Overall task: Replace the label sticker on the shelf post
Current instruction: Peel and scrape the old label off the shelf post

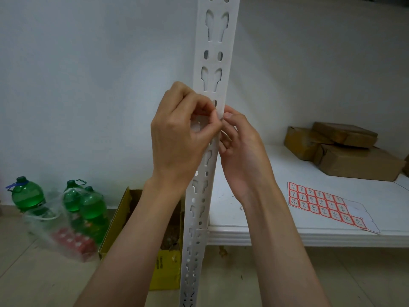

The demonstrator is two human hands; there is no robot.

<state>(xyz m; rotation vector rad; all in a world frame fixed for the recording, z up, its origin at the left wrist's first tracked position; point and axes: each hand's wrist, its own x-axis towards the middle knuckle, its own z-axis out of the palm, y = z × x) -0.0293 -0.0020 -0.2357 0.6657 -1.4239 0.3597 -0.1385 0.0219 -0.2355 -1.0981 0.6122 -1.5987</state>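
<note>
Your two hands meet at the front of a white, slotted shelf post (pixel 213 120) that rises straight up through the middle of the view. Your left hand (pixel 181 134) curls its fingers (pixel 208 111) in toward the thumb against the post's left face, pinching at something small there. What it holds is hidden behind the knuckles, so I cannot tell whether a label sticker is in the pinch or only being picked at. Your right hand (pixel 239 147) comes in from the other side, thumb tip pressed to the post's right edge just beside your left fingertips, the remaining fingers bent loosely behind the post; whether they grip anything I cannot tell.

Below and to the right of your right hand, well apart from it, a sheet of red-bordered label stickers (pixel 323 206) lies flat on the white shelf (pixel 276 178), with part of its backing already bare. Farther back on that shelf sit brown cardboard boxes (pixel 345 149). Below and left of your left hand, on the floor, stand green plastic bottles (pixel 84 202) and an open yellow box (pixel 163 260).

A sticker like these is likely feather-light, thin, floppy and tacky, prone to tearing or curling onto itself. Best lifted by one corner with a fingernail, then peeled slowly.
</note>
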